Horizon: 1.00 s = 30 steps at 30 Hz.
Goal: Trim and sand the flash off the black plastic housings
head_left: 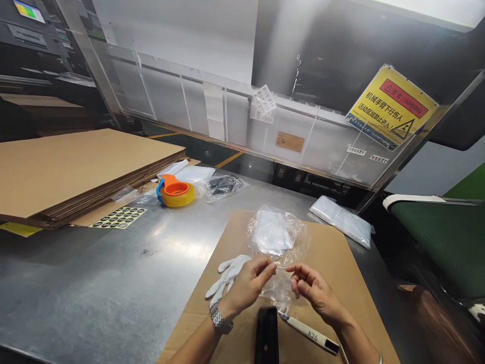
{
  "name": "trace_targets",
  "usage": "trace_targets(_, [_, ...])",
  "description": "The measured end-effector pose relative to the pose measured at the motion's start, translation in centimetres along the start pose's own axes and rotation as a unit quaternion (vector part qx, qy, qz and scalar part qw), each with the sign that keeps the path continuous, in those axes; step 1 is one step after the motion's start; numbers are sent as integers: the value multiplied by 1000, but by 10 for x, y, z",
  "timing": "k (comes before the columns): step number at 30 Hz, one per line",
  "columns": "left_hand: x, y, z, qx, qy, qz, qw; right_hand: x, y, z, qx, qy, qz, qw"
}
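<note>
A clear plastic bag (303,237) with folded white material (270,230) in it lies on a brown cardboard sheet (212,308). My left hand (253,283), a metal watch on its wrist, pinches thumb against fingers at the bag's near edge. My right hand (316,293) hovers opposite, index finger stretched out and thumb apart, with nothing visible in it. Crumpled clear film (278,290) shows between both hands. Beside my left hand rests a white glove (227,275). Below the hands are a black oblong object (267,333) and a pale utility knife (308,331) marked A26.
Cardboard sheets (87,167) are stacked at left, near a round-label sheet (119,217). An orange tape dispenser (176,189) and a bag with dark contents (223,186) stand farther back on the metal table (113,288). Plastic packs (343,220) lie right, beneath a transparent guard (238,114).
</note>
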<state>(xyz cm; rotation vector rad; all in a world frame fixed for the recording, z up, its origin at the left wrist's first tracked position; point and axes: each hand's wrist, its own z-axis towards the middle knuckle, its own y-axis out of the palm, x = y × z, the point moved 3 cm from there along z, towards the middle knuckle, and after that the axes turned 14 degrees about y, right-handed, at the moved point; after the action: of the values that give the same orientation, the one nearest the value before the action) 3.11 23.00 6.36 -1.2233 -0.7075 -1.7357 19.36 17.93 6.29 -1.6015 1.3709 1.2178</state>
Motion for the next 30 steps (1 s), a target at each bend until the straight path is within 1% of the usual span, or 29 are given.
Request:
trace_targets(5, [17,-4,-12,-11,38,56,998,-2,8,-15,13,9,-48,999])
trace_targets(8, [21,-7,-20,-4,68,73,995,1,15,-21,19,19,-32,999])
trace_targets(14, [20,-10,-38,-29,151,58,986,17,31,-31,-27,82,4,996])
trace_targets(17, [21,-11,-46,-36,180,42,982,21,32,-37,-10,77,16,997])
trace_targets(20, [23,-12,-53,-30,193,34,980,22,33,-43,6,68,13,998])
trace_targets(23, [25,-12,-58,-20,209,58,976,22,37,-48,26,53,-12,998])
trace_targets(24, [26,-12,-59,-10,211,84,974,21,39,-49,38,44,-24,998])
trace_targets(25, [27,-13,-61,14,210,124,970,20,41,-51,51,34,-38,997])
trace_targets(26, [29,-14,-65,55,206,172,962,18,43,-53,67,23,-54,996])
trace_targets(28, [36,-16,-75,162,196,264,930,15,48,-58,99,0,-90,991])
trace_targets(29, [39,-14,-82,197,187,290,918,14,51,-61,114,-11,-111,987])
trace_targets(30, [41,-11,-87,201,172,291,919,12,54,-64,125,-20,-133,983])
